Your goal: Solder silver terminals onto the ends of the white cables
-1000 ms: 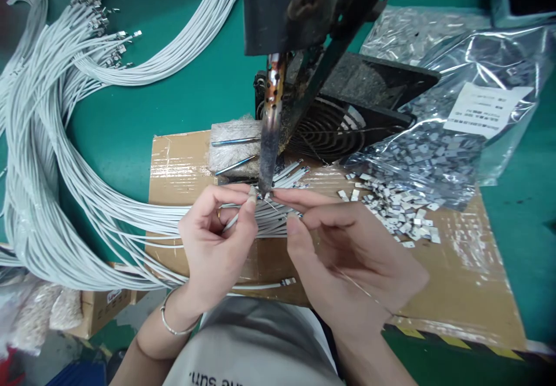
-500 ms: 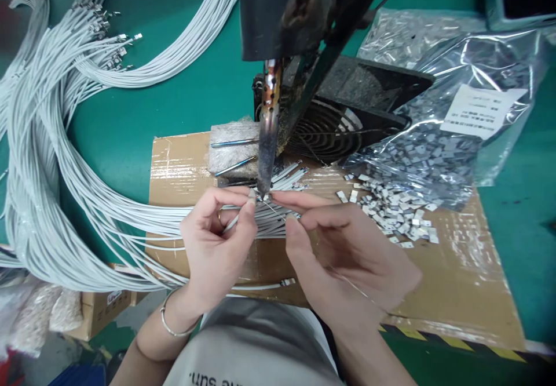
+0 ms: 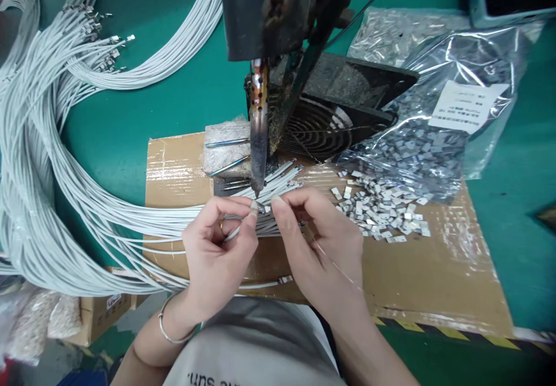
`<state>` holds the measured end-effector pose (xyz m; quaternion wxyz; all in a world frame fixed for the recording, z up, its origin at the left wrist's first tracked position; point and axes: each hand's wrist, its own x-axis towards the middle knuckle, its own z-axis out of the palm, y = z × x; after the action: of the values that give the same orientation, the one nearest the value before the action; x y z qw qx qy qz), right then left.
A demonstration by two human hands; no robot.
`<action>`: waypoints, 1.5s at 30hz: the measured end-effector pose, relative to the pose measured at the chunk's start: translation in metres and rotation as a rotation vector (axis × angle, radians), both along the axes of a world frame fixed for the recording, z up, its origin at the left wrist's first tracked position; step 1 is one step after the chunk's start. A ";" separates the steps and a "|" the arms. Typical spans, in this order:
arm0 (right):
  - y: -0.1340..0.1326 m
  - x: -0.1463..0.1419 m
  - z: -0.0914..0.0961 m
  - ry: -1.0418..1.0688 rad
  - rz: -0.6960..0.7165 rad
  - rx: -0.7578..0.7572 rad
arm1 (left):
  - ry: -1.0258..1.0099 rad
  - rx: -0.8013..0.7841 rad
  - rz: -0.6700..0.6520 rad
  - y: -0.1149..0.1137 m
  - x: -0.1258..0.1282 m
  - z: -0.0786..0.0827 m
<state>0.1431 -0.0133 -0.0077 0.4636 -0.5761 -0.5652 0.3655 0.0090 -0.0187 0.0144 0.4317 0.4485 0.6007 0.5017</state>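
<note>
My left hand (image 3: 221, 244) pinches a white cable (image 3: 232, 235) close to its end, just below the soldering iron tip (image 3: 257, 186). A small metal piece (image 3: 263, 208) shows at that cable end, between my two hands. My right hand (image 3: 324, 247) is closed, with thumb and index fingertip together at the right side of the metal piece; whether they touch it is hard to tell. A thin solder wire (image 3: 336, 267) runs through the right hand and trails over its back. Under both hands lie several more white cables (image 3: 169, 215).
Loose metal tabs (image 3: 382, 212) lie on the cardboard (image 3: 443, 264), beside a clear bag (image 3: 486, 102) of them. A black fan (image 3: 321, 131) stands behind the iron. A large white cable bundle (image 3: 30, 160) covers the left of the green table (image 3: 143, 108).
My right hand has drawn in its fingers, and its thumb has moved up to the cable end. The cable end now sits slightly below the iron tip. The view has shifted a little.
</note>
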 end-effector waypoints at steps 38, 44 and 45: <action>0.000 0.004 0.000 0.057 0.045 -0.015 | 0.043 -0.093 -0.043 0.005 -0.003 0.011; -0.013 0.009 -0.003 0.038 -0.063 -0.034 | 0.043 -0.095 -0.031 0.008 -0.003 0.010; -0.015 0.011 -0.003 0.063 -0.077 -0.053 | 0.046 -0.098 -0.027 0.008 -0.003 0.010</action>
<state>0.1538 -0.0279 -0.0107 0.4794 -0.5977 -0.5181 0.3802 0.0062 -0.0107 0.0239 0.4459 0.4465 0.6280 0.4554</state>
